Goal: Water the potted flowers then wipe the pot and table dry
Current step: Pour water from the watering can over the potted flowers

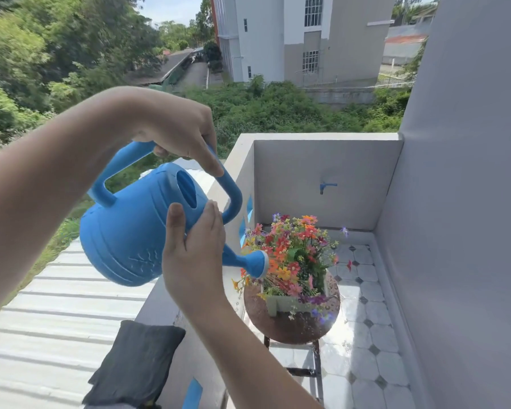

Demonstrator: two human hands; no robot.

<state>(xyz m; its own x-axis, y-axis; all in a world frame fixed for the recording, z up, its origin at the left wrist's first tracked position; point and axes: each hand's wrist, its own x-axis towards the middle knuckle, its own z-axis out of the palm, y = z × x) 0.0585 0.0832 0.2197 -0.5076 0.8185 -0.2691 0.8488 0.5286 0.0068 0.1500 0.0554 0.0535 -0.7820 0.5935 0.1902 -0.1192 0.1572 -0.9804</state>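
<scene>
A blue plastic watering can is tilted spout-down toward the right. My left hand grips its top handle. My right hand presses flat against the can's side near the spout base, fingers extended. The spout's rose hangs over the left side of the colourful flowers. These stand in a pale green square pot on a small round brown table, whose top is speckled with water drops. A dark grey cloth lies draped over the balcony ledge at lower left.
White balcony walls enclose a corner with a blue tap above the flowers. The floor has wet white octagonal tiles. Beyond the ledge lie a corrugated white roof, trees and a tall building.
</scene>
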